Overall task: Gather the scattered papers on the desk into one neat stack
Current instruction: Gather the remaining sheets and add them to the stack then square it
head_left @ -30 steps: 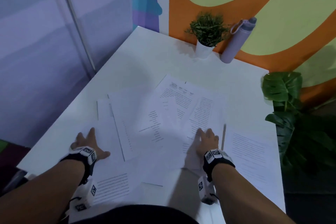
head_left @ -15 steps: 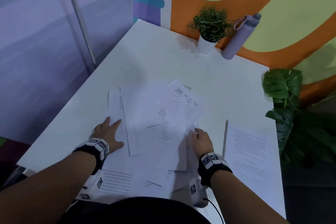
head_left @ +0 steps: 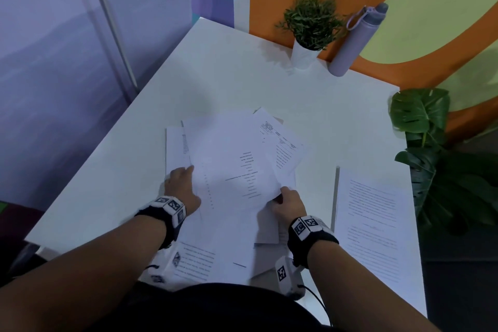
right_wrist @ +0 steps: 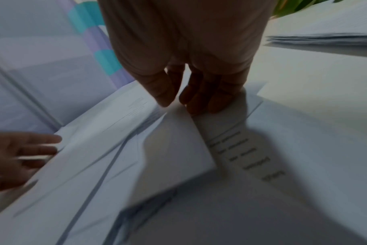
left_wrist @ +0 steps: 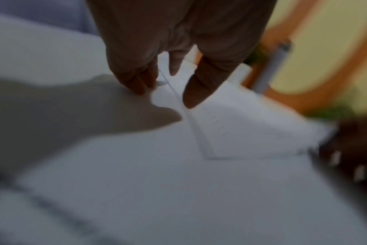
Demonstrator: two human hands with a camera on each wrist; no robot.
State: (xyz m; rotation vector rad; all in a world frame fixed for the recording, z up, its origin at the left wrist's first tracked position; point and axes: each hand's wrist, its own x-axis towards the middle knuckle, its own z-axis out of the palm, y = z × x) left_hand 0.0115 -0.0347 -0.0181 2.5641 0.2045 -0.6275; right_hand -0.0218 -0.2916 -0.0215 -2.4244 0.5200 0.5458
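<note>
Several white printed papers (head_left: 234,159) lie bunched and crooked in the middle of the white desk (head_left: 229,75). My left hand (head_left: 180,183) is at the pile's left edge, its fingers (left_wrist: 136,82) straight against the sheets and its thumb on top. My right hand (head_left: 289,203) holds the pile's lower right corner, thumb (right_wrist: 163,97) above the raised sheets and fingers (right_wrist: 201,102) below them on a printed page. More sheets (head_left: 199,259) lie near the front edge under my wrists. A separate squared stack (head_left: 374,224) rests to the right, also visible in the right wrist view (right_wrist: 325,38).
At the back of the desk stand a small potted plant (head_left: 310,24) and a lilac bottle (head_left: 353,40) against an orange wall. A large-leafed plant (head_left: 423,129) stands beyond the desk's right edge. The desk's left edge drops to the floor.
Both hands have slid inward, pushing the spread sheets into one overlapping pile. The right hand went from lying flat on a page to gripping the pile's corner.
</note>
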